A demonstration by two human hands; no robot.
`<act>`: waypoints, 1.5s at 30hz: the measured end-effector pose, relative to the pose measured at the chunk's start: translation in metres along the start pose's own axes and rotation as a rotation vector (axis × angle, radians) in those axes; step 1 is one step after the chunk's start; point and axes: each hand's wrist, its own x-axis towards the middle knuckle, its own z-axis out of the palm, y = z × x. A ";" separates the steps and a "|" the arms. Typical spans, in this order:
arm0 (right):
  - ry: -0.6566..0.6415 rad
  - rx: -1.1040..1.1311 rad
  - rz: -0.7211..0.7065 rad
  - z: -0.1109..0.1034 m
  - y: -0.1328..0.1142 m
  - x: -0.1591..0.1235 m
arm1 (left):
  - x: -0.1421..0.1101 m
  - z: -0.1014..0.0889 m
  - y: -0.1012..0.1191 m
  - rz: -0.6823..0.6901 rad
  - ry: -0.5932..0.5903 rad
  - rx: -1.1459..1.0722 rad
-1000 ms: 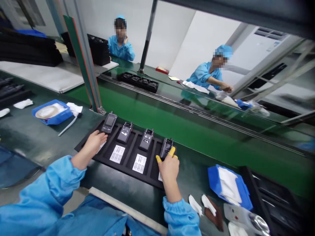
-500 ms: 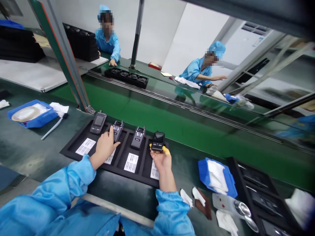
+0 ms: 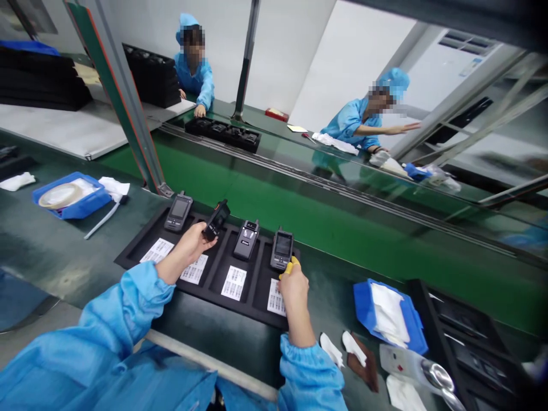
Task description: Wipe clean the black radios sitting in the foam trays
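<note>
1. The second device (image 3: 217,220) from the left is raised and tilted above its compartment, its edge toward the camera; half a second ago it lay back-up under the left hand (image 3: 188,248). Now that hand has it pinched between thumb and fingers.
2. The rightmost device (image 3: 282,248) shows its screen, where a second ago it showed its back. It is at the upper part of the rightmost compartment; whether it sits fully down is unclear.
3. The right hand (image 3: 294,285), with yellow finger covers (image 3: 294,261), has its fingers narrow around that device's lower end. I cannot tell whether they grip it or merely touch.
4. The leftmost device (image 3: 178,212) remains screen-up, and the third device (image 3: 246,241) remains back-up. So, as I judge it, two are screen-up, one is mid-turn and one is unturned.
5. All four are at the black tray (image 3: 214,277), with printed labels (image 3: 234,282) lying below them in the compartments.
6. Beyond the tray runs a green strip (image 3: 265,188); across it, a co-worker (image 3: 194,80) keeps one hand at another black tray (image 3: 222,132).
</note>
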 end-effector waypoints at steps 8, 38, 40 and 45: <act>0.097 -0.276 -0.130 0.002 -0.033 -0.026 | 0.006 -0.012 -0.015 -0.126 0.046 -0.225; -0.415 1.169 0.046 0.089 -0.068 -0.013 | 0.015 -0.026 -0.021 0.060 0.026 0.577; -0.419 1.204 0.073 0.089 -0.062 -0.013 | 0.013 -0.026 -0.018 0.087 0.017 0.640; -0.332 1.189 0.077 0.095 -0.049 -0.018 | 0.008 -0.023 -0.012 0.165 -0.007 0.806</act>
